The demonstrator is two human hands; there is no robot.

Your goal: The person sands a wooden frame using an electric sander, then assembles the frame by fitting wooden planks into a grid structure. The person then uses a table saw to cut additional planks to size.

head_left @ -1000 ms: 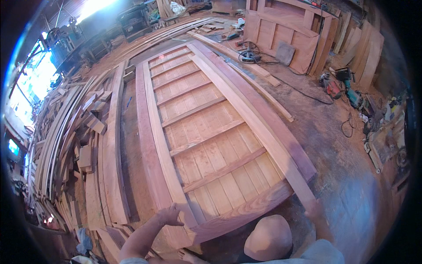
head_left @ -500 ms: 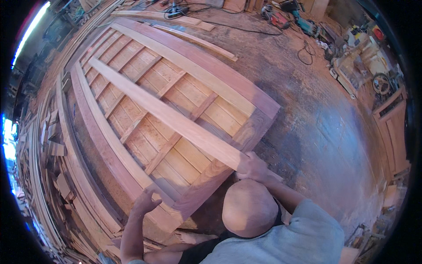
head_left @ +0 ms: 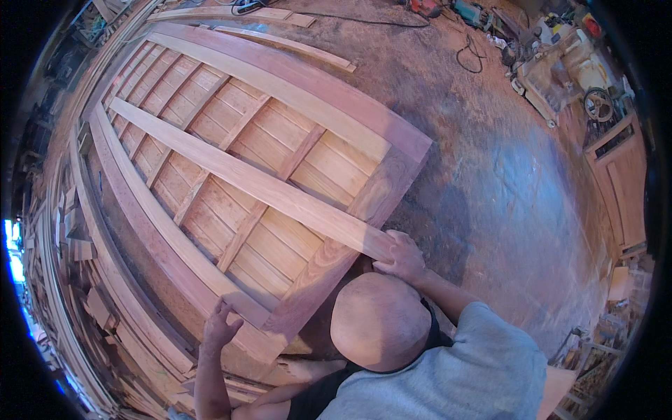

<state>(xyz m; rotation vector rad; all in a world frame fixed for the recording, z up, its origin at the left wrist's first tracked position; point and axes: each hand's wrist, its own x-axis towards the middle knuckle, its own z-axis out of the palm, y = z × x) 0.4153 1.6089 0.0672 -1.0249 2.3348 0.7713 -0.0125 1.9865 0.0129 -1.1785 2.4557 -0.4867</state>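
Observation:
A long pale wooden plank [head_left: 238,171] lies lengthwise over a large wooden door panel [head_left: 395,178], across its cross battens [head_left: 241,234]. My right hand [head_left: 402,259] is closed round the plank's near end, just past the panel's dark near rail [head_left: 318,283]. The fingers lie over the top, and the hand hides the tip of the plank. By the panel's near left corner is my left hand [head_left: 220,325], thumb and forefinger apart, holding nothing. Whether it touches the panel's edge is unclear. Between my arms rises a rounded bare shape, perhaps a bent knee.
Long boards and offcuts [head_left: 105,308] are stacked along the left. More loose strips [head_left: 287,45] lie beyond the panel. At the far right stand a machine with a handwheel [head_left: 598,103] and a wooden frame piece [head_left: 619,182]. A teal power tool [head_left: 472,14] and a cable [head_left: 472,56] lie far back.
The whole view has shifted, so the panel and plank sit farther up and left. My left forefinger is straighter. My right hand still grips the plank's near end.

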